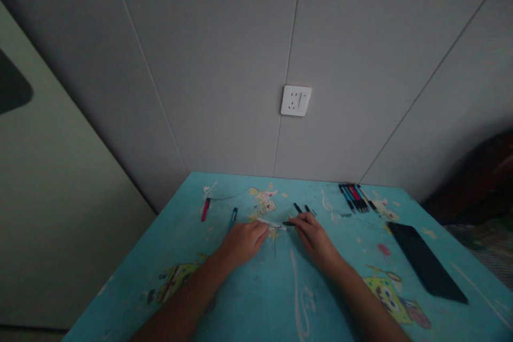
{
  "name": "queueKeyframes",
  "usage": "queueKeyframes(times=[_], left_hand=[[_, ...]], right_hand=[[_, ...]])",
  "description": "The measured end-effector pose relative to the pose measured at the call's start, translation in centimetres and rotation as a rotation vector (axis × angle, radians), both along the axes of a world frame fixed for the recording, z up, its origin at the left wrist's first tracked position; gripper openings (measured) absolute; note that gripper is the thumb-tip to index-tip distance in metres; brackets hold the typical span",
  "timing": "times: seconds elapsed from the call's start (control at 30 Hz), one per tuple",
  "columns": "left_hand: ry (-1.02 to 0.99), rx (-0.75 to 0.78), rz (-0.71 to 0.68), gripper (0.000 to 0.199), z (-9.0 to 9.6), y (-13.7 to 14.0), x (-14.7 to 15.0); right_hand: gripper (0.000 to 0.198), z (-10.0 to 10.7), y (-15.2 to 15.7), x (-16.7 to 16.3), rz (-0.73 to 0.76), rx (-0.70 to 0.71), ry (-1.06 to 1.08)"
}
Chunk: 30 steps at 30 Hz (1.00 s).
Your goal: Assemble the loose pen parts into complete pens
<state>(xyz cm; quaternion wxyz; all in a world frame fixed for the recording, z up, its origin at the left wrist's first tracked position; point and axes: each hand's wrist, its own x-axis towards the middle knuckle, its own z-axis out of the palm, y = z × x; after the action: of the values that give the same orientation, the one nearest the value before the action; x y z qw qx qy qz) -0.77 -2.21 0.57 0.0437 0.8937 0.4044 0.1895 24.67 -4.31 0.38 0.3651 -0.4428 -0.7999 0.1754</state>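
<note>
My left hand (244, 241) is closed at the middle of the table, its fingertips on a slim white pen part (269, 222) that points right. Close by on the right, my right hand (315, 238) pinches a short black pen part (287, 223). The two parts nearly meet; I cannot tell whether they touch. Just beyond my right hand lie small black pen pieces (297, 207). A teal pen piece (233, 216) rests behind my left hand, and a red pen piece (206, 209) lies farther left.
A row of several pens (355, 197) lies at the back right. A dark flat slab (425, 261) is on the right side of the patterned blue tabletop (256, 299). Behind stands a grey wall with a white socket (295, 100). A pale panel (60, 197) rises at the left.
</note>
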Motion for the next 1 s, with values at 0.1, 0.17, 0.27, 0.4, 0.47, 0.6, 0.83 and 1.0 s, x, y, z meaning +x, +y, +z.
queueKeyframes(times=[0.1,0.17,0.27,0.4,0.47,0.6,0.83,1.0], left_hand=[[-0.006,0.007,-0.002,0.030,0.1,-0.1,0.0],[0.000,0.010,-0.001,0.030,0.1,-0.1,0.0],[0.016,0.009,-0.004,0.031,0.0,-0.2,0.0],[0.028,0.008,-0.001,0.031,-0.1,-0.1,0.0],[0.030,0.006,-0.005,0.031,-0.2,0.0,-0.1],[0.037,-0.004,-0.011,0.030,-0.4,0.2,-0.2],[0.032,-0.015,-0.036,0.032,-0.8,0.4,-0.2],[-0.058,-0.020,-0.095,0.032,-0.7,0.0,0.0]], right_hand=[[0.033,0.5,-0.1,-0.5,0.013,-0.005,0.020],[0.033,0.6,-0.1,-0.6,0.017,-0.008,0.024],[0.032,0.5,0.0,-0.6,0.016,-0.008,0.033],[0.032,0.2,0.0,-0.6,0.021,-0.009,0.048],[0.033,0.1,-0.2,-0.7,0.021,-0.008,0.061],[0.033,0.3,-0.5,-1.3,0.022,-0.011,0.086],[0.034,0.6,-0.6,-1.8,0.031,-0.031,0.094],[0.032,1.2,-1.2,-2.3,0.098,-0.055,0.104]])
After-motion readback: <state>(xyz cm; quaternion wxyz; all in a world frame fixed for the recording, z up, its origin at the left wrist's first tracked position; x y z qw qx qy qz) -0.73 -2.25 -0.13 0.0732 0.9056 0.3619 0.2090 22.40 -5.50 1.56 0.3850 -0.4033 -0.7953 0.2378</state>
